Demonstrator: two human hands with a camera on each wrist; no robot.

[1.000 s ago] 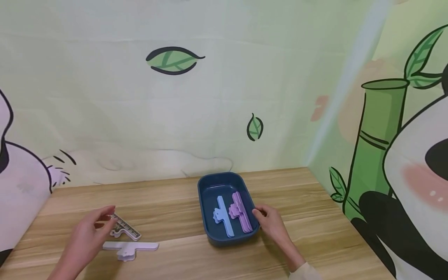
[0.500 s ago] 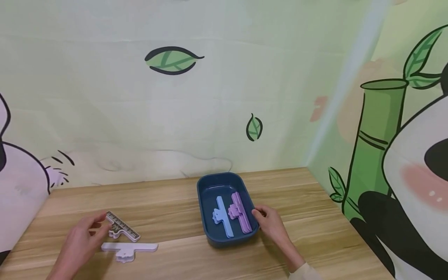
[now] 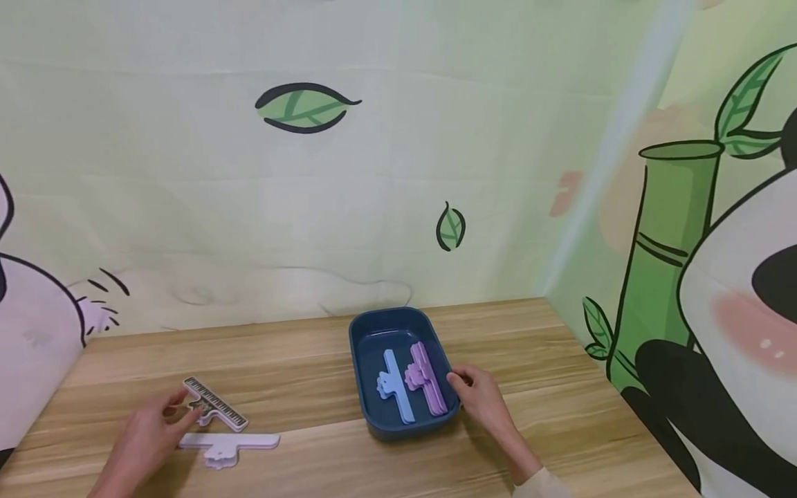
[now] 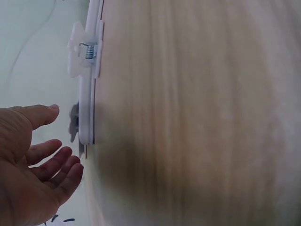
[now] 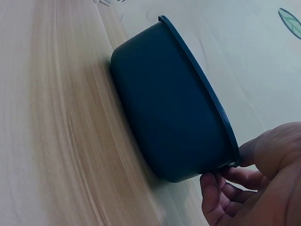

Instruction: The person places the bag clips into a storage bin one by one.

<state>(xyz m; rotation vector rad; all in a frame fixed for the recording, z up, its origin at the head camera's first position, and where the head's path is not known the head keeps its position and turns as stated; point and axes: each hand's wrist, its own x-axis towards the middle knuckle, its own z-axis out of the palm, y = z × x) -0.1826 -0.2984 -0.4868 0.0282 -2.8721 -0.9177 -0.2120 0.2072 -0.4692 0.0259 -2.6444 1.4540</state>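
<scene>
My left hand is held by a white bag clip with a black piano-key pattern, its thumb near the clip's handle. In the left wrist view the thumb and fingers are apart, with nothing gripped. A pale lilac bag clip lies flat just nearer to me; its spring shows in the left wrist view. My right hand pinches the right rim of a dark blue plastic bin, thumb over the edge and fingers curled below. Inside that bin lie a light blue clip and a purple clip.
Everything stands on a wood-grain table. A backdrop printed with leaves, bamboo and pandas rises behind the table and along its right side.
My left hand has lowered slightly and shifted toward the patterned clip's handle, uncovering more of its strip. The right hand stays on the bin's rim, and the clips have not visibly moved.
</scene>
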